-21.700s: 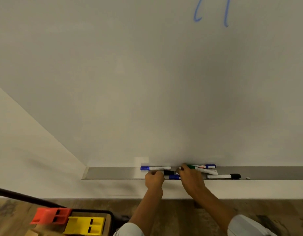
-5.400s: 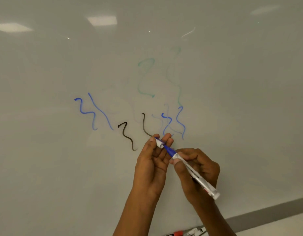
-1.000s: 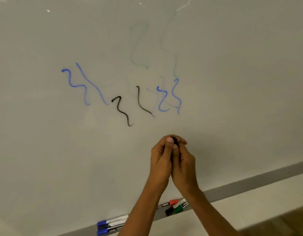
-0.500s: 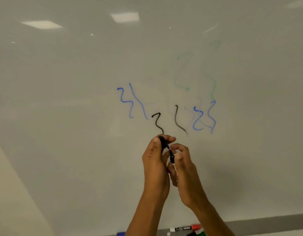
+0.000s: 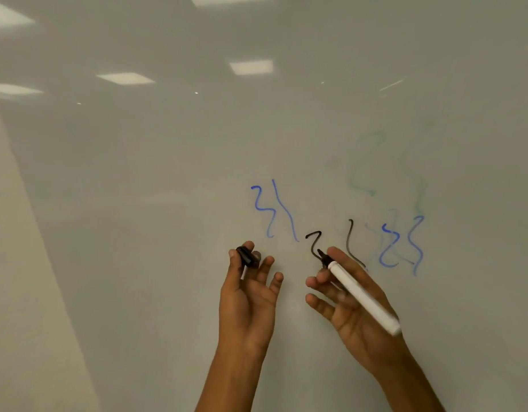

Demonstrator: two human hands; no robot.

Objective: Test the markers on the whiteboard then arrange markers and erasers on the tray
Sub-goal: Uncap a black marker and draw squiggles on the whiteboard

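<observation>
Half a second ago the hands were together; now they are apart, the cap off. The left hand [image 5: 247, 295] pinches the black cap [image 5: 245, 256] at its fingertips. The right hand [image 5: 350, 304] grips the uncapped black marker [image 5: 358, 295], tip near a black squiggle [image 5: 314, 242] on the whiteboard [image 5: 167, 173].

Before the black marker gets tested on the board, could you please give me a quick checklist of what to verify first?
1. Cap off: ok, black cap pinched in left hand.
2. Marker gripped: ok, in right hand.
3. Tip exposed, pointing at whiteboard: ok.
4. Tip touching board: cannot tell.
5. Free board space left of the blue squiggles: ok.
6. Ink works: cannot tell.
</observation>
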